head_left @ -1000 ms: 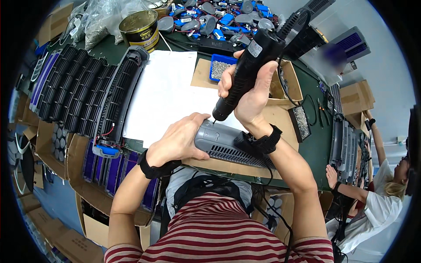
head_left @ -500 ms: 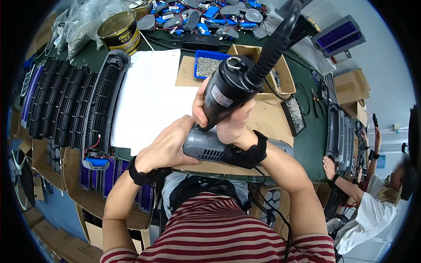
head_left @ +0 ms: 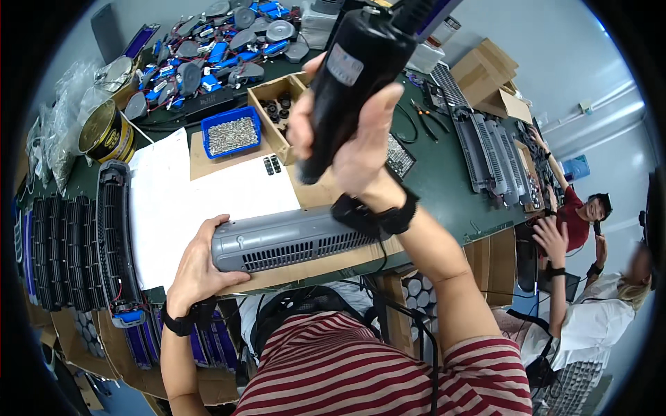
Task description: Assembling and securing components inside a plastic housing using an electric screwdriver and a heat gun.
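A long grey slotted plastic housing (head_left: 291, 239) lies across the bench edge in front of me. My left hand (head_left: 196, 269) grips its left end, thumb along the near side and fingers behind. In my right hand (head_left: 361, 142), fingers wrapped round it, is a black electric screwdriver (head_left: 350, 87), held above the housing with its lower end pointing down. The screwdriver's tip is hard to make out. Two small black parts (head_left: 272, 165) lie on the white paper (head_left: 166, 201) beyond the housing.
A blue tray of screws (head_left: 232, 133) and a wooden box (head_left: 260, 93) stand behind the paper. Black slatted rollers (head_left: 62, 249) line the left; grey housings (head_left: 485, 156) and pliers (head_left: 424, 119) sit right. Battery packs and round grey parts (head_left: 215, 52) are heaped at the back. Co-workers sit right.
The screwdriver has come up off the housing in my right hand. My left hand has moved from beside the screwdriver to the housing's left end. The view has turned rightward.
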`<move>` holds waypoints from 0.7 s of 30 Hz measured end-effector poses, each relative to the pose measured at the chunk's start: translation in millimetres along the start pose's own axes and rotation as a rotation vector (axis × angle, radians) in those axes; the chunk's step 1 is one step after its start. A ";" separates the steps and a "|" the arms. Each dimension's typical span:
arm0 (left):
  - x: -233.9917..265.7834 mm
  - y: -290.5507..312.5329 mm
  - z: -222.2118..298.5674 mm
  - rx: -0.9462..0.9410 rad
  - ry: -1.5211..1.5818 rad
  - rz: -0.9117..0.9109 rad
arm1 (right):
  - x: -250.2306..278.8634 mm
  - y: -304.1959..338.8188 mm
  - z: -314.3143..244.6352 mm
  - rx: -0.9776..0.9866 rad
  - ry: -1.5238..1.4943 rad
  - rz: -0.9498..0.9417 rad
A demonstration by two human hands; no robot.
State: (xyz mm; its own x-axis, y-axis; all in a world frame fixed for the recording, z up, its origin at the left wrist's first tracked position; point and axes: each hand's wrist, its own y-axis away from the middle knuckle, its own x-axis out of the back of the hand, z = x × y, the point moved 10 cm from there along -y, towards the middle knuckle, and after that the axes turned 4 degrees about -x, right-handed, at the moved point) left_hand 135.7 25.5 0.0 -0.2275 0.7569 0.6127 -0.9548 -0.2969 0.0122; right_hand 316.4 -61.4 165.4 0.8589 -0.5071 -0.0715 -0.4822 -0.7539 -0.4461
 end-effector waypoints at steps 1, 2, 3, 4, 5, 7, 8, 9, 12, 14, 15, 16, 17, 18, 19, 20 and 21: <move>-2.8 0.4 1.1 -0.019 0.001 -0.012 | 25.4 0.0 -16.6 0.023 0.205 0.007; -1.6 0.2 1.6 -0.018 0.024 0.012 | 53.5 1.4 -29.3 0.056 0.335 0.039; -3.8 -3.5 4.4 -0.032 0.053 0.027 | 94.1 8.5 -31.7 0.031 0.499 0.082; -7.5 -5.1 3.2 -0.009 0.056 0.034 | 133.5 17.1 -28.7 -0.048 0.739 0.126; -7.0 -3.0 3.6 -0.007 0.029 0.052 | 171.5 29.9 -25.0 -0.134 0.977 0.174; -9.2 1.1 5.0 -0.002 0.079 0.078 | 230.5 62.0 -17.6 -0.167 1.209 0.277; -7.1 5.4 -0.4 -0.040 0.014 0.116 | 254.1 78.2 -4.9 -0.251 1.254 0.296; -10.0 7.6 -1.6 0.086 0.097 0.079 | 274.7 98.2 6.7 -0.341 1.296 0.324; -15.9 15.0 -22.0 -0.033 0.233 0.108 | 316.7 149.1 37.5 -0.465 1.334 0.335; -6.9 9.8 -1.7 -0.032 -0.016 0.097 | 326.4 173.9 53.9 -0.541 1.407 0.313; -10.8 10.9 -2.2 -0.022 -0.066 0.040 | 326.4 182.5 58.9 -0.560 1.419 0.296; -11.0 10.4 2.2 -0.028 -0.068 0.054 | 330.3 189.9 59.2 -0.552 1.445 0.321; -10.9 10.3 4.7 -0.029 -0.070 0.072 | 332.2 195.9 57.6 -0.544 1.469 0.339; -11.9 8.7 3.5 -0.040 -0.073 0.054 | 335.0 202.6 55.0 -0.531 1.476 0.373; -13.3 9.1 4.3 -0.052 -0.073 0.038 | 338.5 207.8 54.1 -0.496 1.511 0.403; -9.3 10.5 9.3 -0.118 -0.150 0.072 | 331.0 206.2 46.3 -0.456 1.634 0.434; -7.2 10.9 16.0 -0.183 -0.226 0.105 | 320.7 205.3 40.3 -0.416 1.757 0.462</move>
State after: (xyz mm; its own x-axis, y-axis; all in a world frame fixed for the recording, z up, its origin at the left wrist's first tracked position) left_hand 129.9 7.5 8.4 -0.2980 0.5730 0.7634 -0.9516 -0.2412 -0.1904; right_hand 499.9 -362.0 14.9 -0.3441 -0.2678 0.9000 -0.8347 -0.3517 -0.4238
